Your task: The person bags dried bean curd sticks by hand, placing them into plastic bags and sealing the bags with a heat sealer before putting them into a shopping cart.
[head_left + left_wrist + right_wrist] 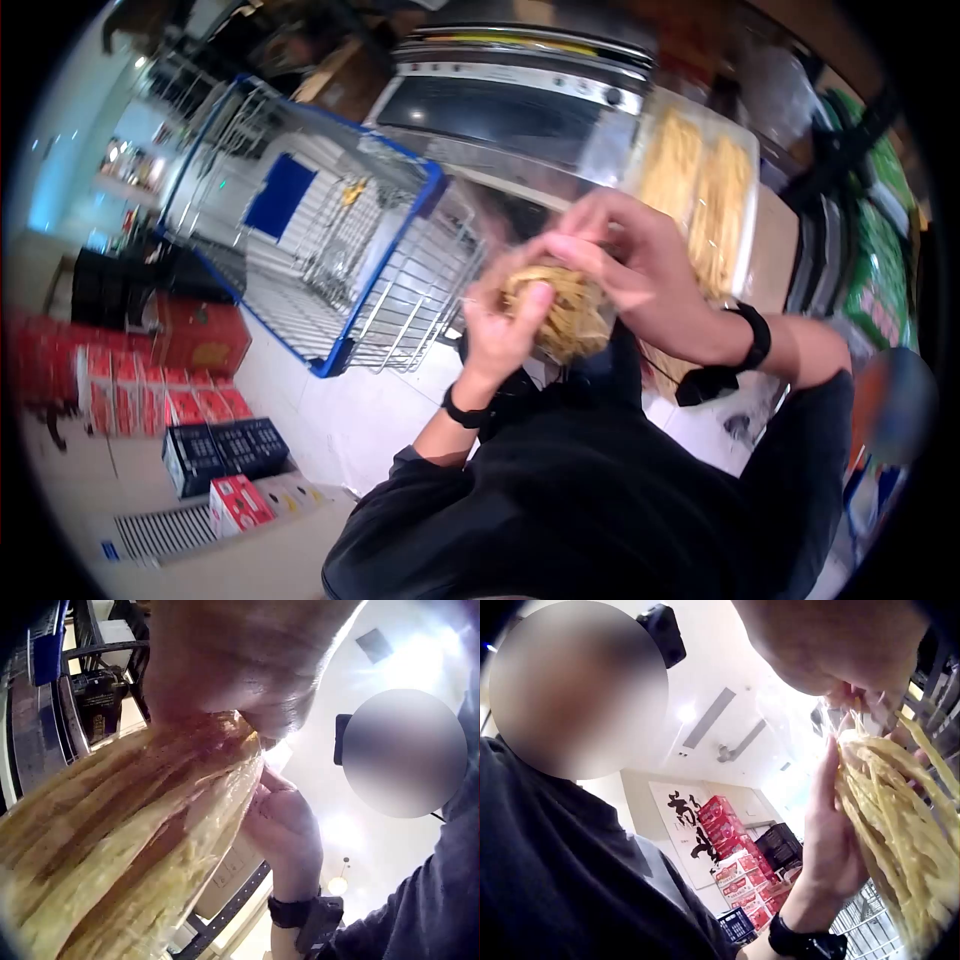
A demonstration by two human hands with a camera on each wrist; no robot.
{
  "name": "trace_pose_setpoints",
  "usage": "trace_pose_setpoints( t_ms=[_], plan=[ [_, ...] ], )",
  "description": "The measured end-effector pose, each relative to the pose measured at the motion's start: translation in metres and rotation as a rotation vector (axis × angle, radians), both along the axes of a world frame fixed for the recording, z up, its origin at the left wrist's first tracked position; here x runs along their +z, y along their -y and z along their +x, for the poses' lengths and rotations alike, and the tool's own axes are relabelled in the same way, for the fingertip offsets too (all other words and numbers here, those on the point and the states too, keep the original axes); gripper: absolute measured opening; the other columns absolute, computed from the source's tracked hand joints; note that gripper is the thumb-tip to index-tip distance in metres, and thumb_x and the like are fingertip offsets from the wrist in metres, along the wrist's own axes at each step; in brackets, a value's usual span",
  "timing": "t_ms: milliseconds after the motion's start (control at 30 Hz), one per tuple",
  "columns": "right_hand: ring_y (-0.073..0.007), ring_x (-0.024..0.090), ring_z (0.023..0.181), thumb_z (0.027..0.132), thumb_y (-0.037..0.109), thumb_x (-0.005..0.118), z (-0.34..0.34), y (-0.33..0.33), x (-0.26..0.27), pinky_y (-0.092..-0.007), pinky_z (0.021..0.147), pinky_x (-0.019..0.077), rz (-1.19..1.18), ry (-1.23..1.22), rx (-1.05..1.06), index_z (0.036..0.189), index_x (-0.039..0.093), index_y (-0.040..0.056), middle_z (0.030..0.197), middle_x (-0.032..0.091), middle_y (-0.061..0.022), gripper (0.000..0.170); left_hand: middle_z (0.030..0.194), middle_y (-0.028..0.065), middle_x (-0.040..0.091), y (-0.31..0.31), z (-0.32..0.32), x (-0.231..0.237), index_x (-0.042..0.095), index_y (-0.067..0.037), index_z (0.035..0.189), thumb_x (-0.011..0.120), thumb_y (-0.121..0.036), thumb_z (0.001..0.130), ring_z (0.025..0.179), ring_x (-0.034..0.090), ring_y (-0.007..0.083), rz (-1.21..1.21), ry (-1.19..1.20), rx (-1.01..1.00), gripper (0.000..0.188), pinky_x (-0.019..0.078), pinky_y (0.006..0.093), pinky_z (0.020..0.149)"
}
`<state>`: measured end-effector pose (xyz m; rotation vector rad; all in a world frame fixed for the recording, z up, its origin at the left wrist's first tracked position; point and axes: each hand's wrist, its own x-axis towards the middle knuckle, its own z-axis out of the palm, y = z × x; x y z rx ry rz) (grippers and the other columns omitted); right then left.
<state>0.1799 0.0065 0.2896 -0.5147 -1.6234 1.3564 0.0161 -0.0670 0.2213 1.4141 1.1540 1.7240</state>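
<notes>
A clear plastic bag of yellowish dried tofu sticks hangs in front of the person's body. My left hand grips its side, thumb laid across the plastic. At the bag's gathered neck, the curled fingers of my right hand pinch the plastic. Seen from the left wrist, the long sticks in the bag fan out below that neck. The right wrist view has the left hand wrapped round the upper part of the bag, while the right hand covers the top edge.
A blue-rimmed shopping cart stands to the left. Trays of packed yellow sticks lie at the right, beside a steel appliance. Stacked red-and-white boxes and dark boxes sit on the left floor. Green packages line the far right.
</notes>
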Motion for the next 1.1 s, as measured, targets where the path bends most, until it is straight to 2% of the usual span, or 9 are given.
trace_pose_setpoints(
  t_ms=[333,600,633,667,700,800,967,1033,1100],
  plan=[
    [-0.0147,0.061,0.087,0.093,0.001,0.072,0.006,-0.007,0.01,-0.0283,0.082,0.0491,0.106,0.123,0.079,0.083,0.058,0.0,0.1,0.063,-0.0079,0.018,0.1,0.0148,0.078,0.001,-0.003,0.029,0.076,0.006,0.105,0.064,-0.008,0.1,0.09,0.076,0.0221,0.136,-0.159,0.022,0.019,0.0573,0.0312,0.082],
    [-0.0129,0.063,0.104,0.103,0.003,0.062,0.006,-0.01,0.011,-0.0289,0.091,0.0515,-0.044,0.005,0.251,0.104,0.06,-0.0002,0.121,0.062,-0.0117,0.005,0.095,0.0166,0.078,0.005,-0.005,0.047,0.076,0.009,0.099,0.058,-0.013,0.105,0.085,0.074,0.0182,0.139,-0.128,0.05,0.029,0.0573,0.0297,0.077],
    [-0.0147,0.063,0.11,0.103,0.005,0.063,0.008,-0.007,0.011,-0.0302,0.097,0.0505,-0.022,-0.015,0.26,0.111,0.059,0.0,0.126,0.062,-0.0132,0.01,0.095,0.0166,0.078,0.007,-0.006,0.05,0.076,0.009,0.099,0.058,-0.013,0.105,0.085,0.074,0.0182,0.142,-0.128,0.05,0.029,0.0573,0.0297,0.077],
    [-0.0193,0.058,0.124,0.097,0.014,0.076,0.013,-0.004,0.01,-0.035,0.107,0.0461,-0.115,-0.046,0.35,0.131,0.052,0.0023,0.138,0.057,-0.0141,0.043,0.094,0.0169,0.078,0.01,-0.007,0.055,0.076,0.01,0.1,0.057,-0.013,0.106,0.085,0.074,0.0185,0.129,-0.135,0.064,0.031,0.0575,0.0294,0.077],
    [-0.0193,0.058,0.124,0.097,0.014,0.076,0.017,0.002,0.006,-0.035,0.107,0.0461,-0.11,-0.05,0.347,0.131,0.052,0.0023,0.138,0.057,-0.0141,0.043,0.093,0.0171,0.078,0.012,-0.008,0.061,0.075,0.011,0.1,0.056,-0.014,0.107,0.085,0.075,0.0188,0.118,-0.145,0.075,0.032,0.0577,0.0291,0.077],
    [-0.0209,0.05,0.135,0.074,0.021,0.097,0.029,0.024,-0.028,-0.0375,0.113,0.0419,0.068,0.258,0.317,0.145,0.041,0.0035,0.145,0.047,-0.0113,0.092,0.093,0.0174,0.078,0.017,-0.005,0.075,0.075,0.01,0.102,0.054,-0.017,0.108,0.084,0.075,0.019,0.126,-0.046,0.056,0.035,0.0582,0.0284,0.078],
    [-0.0187,0.061,0.124,0.077,0.012,0.094,0.028,0.041,-0.044,-0.0341,0.108,0.0481,0.132,0.344,0.185,0.143,0.045,-0.001,0.133,0.061,-0.0099,0.083,0.09,0.0172,0.078,0.009,-0.004,0.102,0.076,0.009,0.1,0.055,-0.02,0.108,0.08,0.075,0.0199,0.16,0.061,-0.034,0.037,0.0594,0.0295,0.077],
    [-0.0186,0.063,0.121,0.078,0.01,0.093,0.026,0.044,-0.037,-0.0345,0.107,0.0501,0.203,0.377,0.135,0.142,0.047,-0.0018,0.131,0.064,-0.01,0.079,0.101,0.0197,0.078,0.001,-0.015,0.108,0.071,0.009,0.114,0.063,-0.026,0.104,0.085,0.076,0.0215,0.124,-0.009,-0.126,0.037,0.0602,0.0327,0.084],
    [-0.0203,0.065,0.12,0.079,0.009,0.091,0.022,0.046,-0.023,-0.0362,0.107,0.0516,-0.114,0.313,0.09,0.141,0.049,-0.0024,0.132,0.066,-0.0121,0.076,0.124,0.0234,0.072,-0.004,-0.017,0.105,0.058,0.005,0.138,0.077,-0.034,0.093,0.103,0.073,0.0237,0.232,0.185,-0.335,0.062,0.0581,0.0364,0.096]
  ],
)
